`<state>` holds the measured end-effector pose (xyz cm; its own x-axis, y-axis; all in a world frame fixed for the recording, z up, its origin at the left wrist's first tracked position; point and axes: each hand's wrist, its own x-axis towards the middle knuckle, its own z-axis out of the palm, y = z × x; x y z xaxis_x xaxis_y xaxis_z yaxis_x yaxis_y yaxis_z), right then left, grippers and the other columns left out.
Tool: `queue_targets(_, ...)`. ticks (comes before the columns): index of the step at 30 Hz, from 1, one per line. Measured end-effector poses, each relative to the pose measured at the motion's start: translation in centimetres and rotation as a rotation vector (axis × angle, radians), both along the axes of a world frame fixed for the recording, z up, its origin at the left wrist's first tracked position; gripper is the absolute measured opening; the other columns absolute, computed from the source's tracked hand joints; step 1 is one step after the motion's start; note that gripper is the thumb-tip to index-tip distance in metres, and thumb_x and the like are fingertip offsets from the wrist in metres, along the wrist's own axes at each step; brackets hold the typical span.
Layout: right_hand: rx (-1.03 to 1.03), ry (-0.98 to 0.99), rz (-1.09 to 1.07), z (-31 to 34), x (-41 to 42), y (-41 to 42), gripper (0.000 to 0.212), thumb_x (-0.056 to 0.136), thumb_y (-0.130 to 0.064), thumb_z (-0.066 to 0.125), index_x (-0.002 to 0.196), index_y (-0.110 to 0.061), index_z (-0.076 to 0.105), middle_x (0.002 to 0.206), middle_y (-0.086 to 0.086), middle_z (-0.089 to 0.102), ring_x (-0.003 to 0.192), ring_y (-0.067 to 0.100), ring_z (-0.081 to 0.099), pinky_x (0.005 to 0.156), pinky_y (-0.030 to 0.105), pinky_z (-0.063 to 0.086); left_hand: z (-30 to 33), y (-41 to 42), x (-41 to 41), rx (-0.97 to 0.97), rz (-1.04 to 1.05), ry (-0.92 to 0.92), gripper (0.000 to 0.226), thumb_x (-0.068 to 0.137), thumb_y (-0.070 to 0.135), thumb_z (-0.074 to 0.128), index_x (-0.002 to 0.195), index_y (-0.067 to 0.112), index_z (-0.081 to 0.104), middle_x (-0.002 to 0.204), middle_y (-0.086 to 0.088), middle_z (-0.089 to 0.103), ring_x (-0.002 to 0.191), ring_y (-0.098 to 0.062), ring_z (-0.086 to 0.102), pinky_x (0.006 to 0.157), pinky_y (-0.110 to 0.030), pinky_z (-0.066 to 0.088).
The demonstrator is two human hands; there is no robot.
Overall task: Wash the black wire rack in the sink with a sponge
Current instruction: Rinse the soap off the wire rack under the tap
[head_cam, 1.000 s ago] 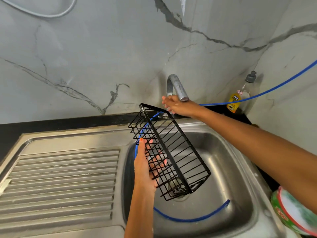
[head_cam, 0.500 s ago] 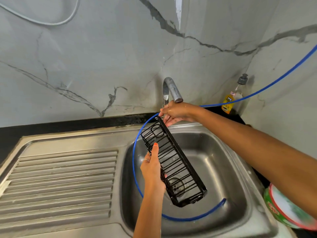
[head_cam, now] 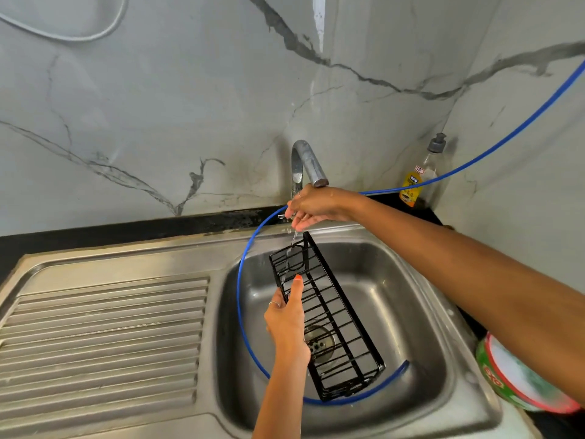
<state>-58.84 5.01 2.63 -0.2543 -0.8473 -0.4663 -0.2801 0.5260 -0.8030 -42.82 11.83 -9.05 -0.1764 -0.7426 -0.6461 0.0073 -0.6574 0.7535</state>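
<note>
The black wire rack (head_cam: pixel 335 324) hangs tilted over the steel sink basin (head_cam: pixel 408 299), its far end up under the tap. My left hand (head_cam: pixel 286 321) grips the rack's left long edge, thumb along the wires. My right hand (head_cam: pixel 313 205) reaches beneath the grey tap spout (head_cam: pixel 311 166), fingers curled at the tap's base lever. A thin stream of water (head_cam: pixel 292 245) falls onto the rack's upper end. No sponge is in view.
A blue hose (head_cam: pixel 245 299) loops around the basin and runs off to the upper right. The ribbed drainboard (head_cam: pixel 104 337) lies on the left. A dish soap bottle (head_cam: pixel 421 175) stands in the back corner. A green and red tub (head_cam: pixel 519 378) sits at the sink's right edge.
The rack has turned from an upright basket pose to a flatter tilt and dropped lower into the basin. Water now runs from the tap onto it.
</note>
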Motion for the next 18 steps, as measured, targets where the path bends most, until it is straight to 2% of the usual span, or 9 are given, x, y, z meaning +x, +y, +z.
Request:
queue_targets(3, 0.008, -0.006, 0.003, 0.0, 0.0, -0.1, 0.040, 0.095, -0.011, 0.054, 0.132, 0.002, 0.047, 0.096, 0.018, 0.063, 0.084, 0.021, 0.066, 0.087, 0.029, 0.055, 0.0, 0.3, 0.0, -0.053, -0.018, -0.001, 0.079, 0.074, 0.050, 0.076, 0.141, 0.018, 0.047, 0.143, 0.000, 0.049, 0.132, -0.022, 0.046, 0.111, -0.046, 0.036)
queue_targets(7, 0.030, 0.007, 0.024, 0.3, 0.1, 0.0, 0.041, 0.096, -0.011, 0.053, 0.134, 0.000, 0.044, 0.098, 0.021, 0.064, 0.082, 0.023, 0.068, 0.081, 0.028, 0.057, 0.1, 0.5, 0.0, -0.131, -0.056, -0.031, 0.071, 0.079, 0.045, 0.074, 0.140, 0.019, 0.049, 0.143, 0.002, 0.049, 0.133, -0.017, 0.043, 0.110, -0.037, 0.034)
queue_targets(10, 0.052, 0.075, 0.014, 0.5, 0.2, -0.1, 0.040, 0.096, -0.012, 0.052, 0.134, -0.003, 0.045, 0.105, 0.021, 0.061, 0.092, 0.025, 0.065, 0.089, 0.033, 0.054, 0.2, 0.6, 0.2, -0.186, -0.075, -0.068, 0.071, 0.078, 0.045, 0.074, 0.140, 0.020, 0.050, 0.142, 0.003, 0.051, 0.132, -0.015, 0.045, 0.109, -0.037, 0.034)
queue_targets(14, 0.092, 0.185, 0.039, 1.1, 0.4, 0.5, 0.033, 0.099, -0.017, 0.047, 0.125, 0.001, 0.054, 0.098, 0.013, 0.062, 0.094, 0.022, 0.061, 0.096, 0.034, 0.050, 0.4, 0.4, 0.4, -0.196, -0.058, -0.065, 0.073, 0.078, 0.043, 0.075, 0.141, 0.018, 0.048, 0.143, 0.002, 0.050, 0.133, -0.015, 0.045, 0.110, -0.036, 0.034)
queue_targets(16, 0.005, 0.317, 0.077, 0.5, 0.8, 1.7, 0.029, 0.099, -0.017, 0.046, 0.117, 0.001, 0.060, 0.106, 0.016, 0.066, 0.094, 0.025, 0.065, 0.090, 0.031, 0.053, 0.6, 0.4, 0.4, -0.186, -0.045, -0.049, 0.072, 0.078, 0.042, 0.076, 0.141, 0.018, 0.049, 0.142, 0.002, 0.051, 0.132, -0.015, 0.045, 0.109, -0.036, 0.034)
queue_targets(18, -0.128, 0.538, 0.109, -1.0, 1.6, 3.7, 0.027, 0.098, -0.019, 0.047, 0.113, -0.005, 0.063, 0.114, 0.014, 0.065, 0.097, 0.020, 0.064, 0.089, 0.026, 0.049, 0.9, 0.3, 0.4, -0.179, -0.034, -0.041, 0.072, 0.079, 0.041, 0.075, 0.142, 0.018, 0.047, 0.143, 0.001, 0.051, 0.132, -0.015, 0.045, 0.109, -0.036, 0.033)
